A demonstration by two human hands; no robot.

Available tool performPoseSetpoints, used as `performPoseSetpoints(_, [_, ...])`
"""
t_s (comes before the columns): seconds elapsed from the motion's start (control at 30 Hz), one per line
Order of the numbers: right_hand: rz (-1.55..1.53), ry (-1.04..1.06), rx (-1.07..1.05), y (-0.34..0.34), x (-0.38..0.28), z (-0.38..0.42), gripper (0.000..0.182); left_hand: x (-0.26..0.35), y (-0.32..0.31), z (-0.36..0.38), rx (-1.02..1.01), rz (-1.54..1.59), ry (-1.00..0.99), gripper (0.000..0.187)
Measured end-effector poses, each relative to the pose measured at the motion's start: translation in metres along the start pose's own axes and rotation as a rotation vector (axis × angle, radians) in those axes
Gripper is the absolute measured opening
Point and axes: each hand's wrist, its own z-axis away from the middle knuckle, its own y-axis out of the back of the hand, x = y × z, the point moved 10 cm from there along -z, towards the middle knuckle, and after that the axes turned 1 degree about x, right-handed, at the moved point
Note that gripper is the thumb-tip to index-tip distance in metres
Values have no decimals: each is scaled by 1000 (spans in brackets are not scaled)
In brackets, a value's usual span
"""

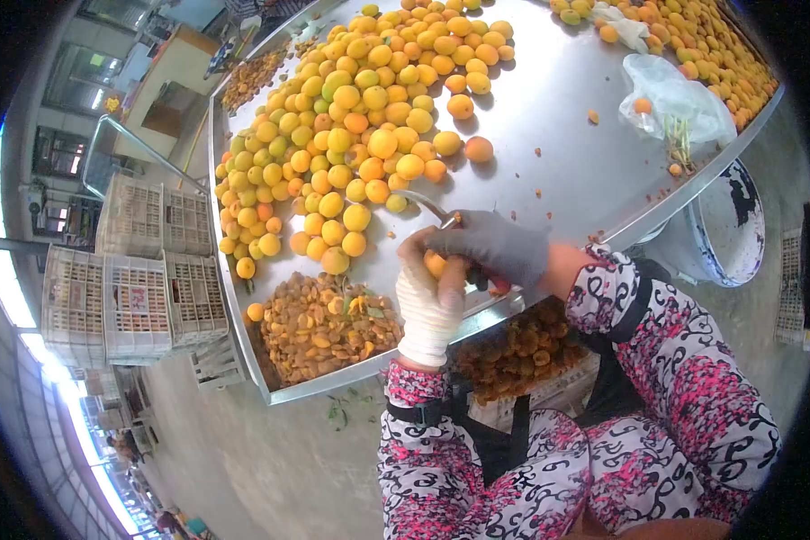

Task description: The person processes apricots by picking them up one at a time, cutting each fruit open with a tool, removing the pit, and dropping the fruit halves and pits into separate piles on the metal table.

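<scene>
My left hand [429,301], in a white ribbed glove, is closed round an apricot [436,264] at the table's near edge. Pressed up against it is my right hand [499,247] in a grey glove, fingers curled round a tool with a thin curved metal blade [430,205]. The blade points up and left past the fingers; a bit of red shows below the grey glove, perhaps its handle. How blade and fruit meet is hidden by the fingers. Just beyond both hands lies a large heap of whole apricots [369,108] on the metal table [549,117].
A pile of brown pits and scraps [319,328] fills the near left corner. Below the edge is a crate of opened apricots [522,351]. A plastic bag [670,94] and more apricots [720,54] are at right. A white bucket [729,225] and stacked crates [135,306] flank the table.
</scene>
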Motion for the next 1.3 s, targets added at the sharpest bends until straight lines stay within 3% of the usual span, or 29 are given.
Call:
performPoseSetpoints(0.03, [-153, 57, 11, -2, -3, 1, 39, 3, 0, 0, 1, 0, 1, 40])
performPoseSetpoints(0.1, [-237, 14, 16, -5, 2, 5, 33, -23, -3, 8, 44, 418, 358, 34])
performPoseSetpoints(0.13, [-250, 4, 22, -6, 0, 8, 33, -35, -3, 9, 45, 417, 360, 34])
performPoseSetpoints(0.2, [-265, -7, 24, -6, 0, 11, 32, -12, 21, 4, 214, -23, -114, 35])
performPoseSetpoints(0.23, [-297, -16, -20, -10, 1, 12, 31, -10, 28, 1, 217, -25, -114, 35])
performPoseSetpoints(0.3, [-328, -22, -69, -13, -3, 16, 31, -61, -1, 5, 134, 1350, 624, 40])
performPoseSetpoints(0.37, [-251, 18, -120, -16, -19, 26, 35, -69, 5, 4, 156, 1336, 630, 47])
performPoseSetpoints(0.43, [-86, -70, -150, -17, -14, 28, 38, -50, 4, 0, 11, 1239, 510, 47])
performPoseSetpoints(0.47, [80, -157, -175, -17, -4, 30, 42, -59, 10, 5, 162, 1226, 588, 47])
performPoseSetpoints(0.5, [79, -158, -174, -17, 2, 28, 42, -63, 10, 5, 161, 1226, 588, 47])
performPoseSetpoints(0.57, [565, 37, -425, -41, 10, 28, 47, -55, 3, 2, -38, 1240, 481, 48])
performPoseSetpoints(0.6, [659, 107, -411, -43, 6, 29, 48, -54, 3, 2, -37, 1239, 482, 48])
performPoseSetpoints(0.63, [656, 106, -411, -42, 5, 26, 48, -57, 6, 3, 4, 1164, 492, 47])
performPoseSetpoints(0.7, [549, -14, -219, -16, 4, 11, 41, -55, 3, 6, 38, 1092, 510, 46])
performPoseSetpoints(0.73, [289, -106, -90, -6, -19, 21, 31, -48, 4, 6, 52, 957, 464, 43])
performPoseSetpoints(0.77, [37, 22, -7, 2, -42, 23, 25, -43, 4, 6, 62, 823, 417, 41])
performPoseSetpoints(0.8, [-128, 128, 62, 14, -53, 20, 26, -32, -15, 2, -188, 949, 424, 34])
performPoseSetpoints(0.9, [-403, 319, 217, 42, -73, 19, 28, -34, -40, 8, -80, 1033, 595, 32])
performPoseSetpoints(0.93, [-510, 406, 284, 49, -80, 21, 28, -12, -35, 5, -93, 452, 263, 32])
performPoseSetpoints(0.97, [-512, 405, 292, 48, -81, 20, 28, -14, -37, 3, -101, 453, 266, 32])
performPoseSetpoints(1.03, [-422, 478, 430, 53, -90, 28, 25, -32, -63, 11, -133, 1225, 652, 31])
performPoseSetpoints(1.1, [-471, 464, 369, 48, -88, 25, 24, -34, -68, 16, -95, 1156, 677, 27])
performPoseSetpoints(1.2, [-327, 620, 335, 37, -99, 31, 30, -38, -60, 13, -68, 947, 536, 25])
performPoseSetpoints(1.23, [-328, 618, 332, 34, -96, 30, 30, -45, -65, 14, -59, 1021, 612, 28])
performPoseSetpoints(1.3, [-39, 657, 383, 27, -96, 31, 30, -43, -71, 14, -47, 1093, 688, 31])
